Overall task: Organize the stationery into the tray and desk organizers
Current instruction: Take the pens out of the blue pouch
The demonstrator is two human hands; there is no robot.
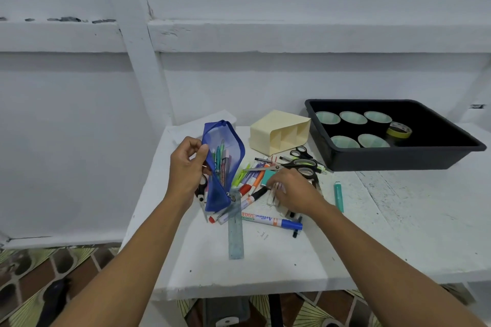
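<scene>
Left hand point(186, 167) pinches the open rim of a blue mesh pouch point(225, 156) over the white table point(265, 268). Below it a white marker point(268, 220) reads "Artline 500A" upside down and lies crosswise, blue cap to the right. The pouch stands nearly upright, with pens showing through the mesh. Right hand point(295, 191) rests knuckles-up on the stationery pile, fingers curled; whether they grip anything cannot be told. A cream organizer point(279, 131) lies tipped behind, and a black tray point(398, 159) stands to the right.

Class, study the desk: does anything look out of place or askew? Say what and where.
The cream plastic desk organizer, left of the black plastic tray, lies tipped on its side, its compartment openings facing sideways, so nothing could stand in it.
</scene>
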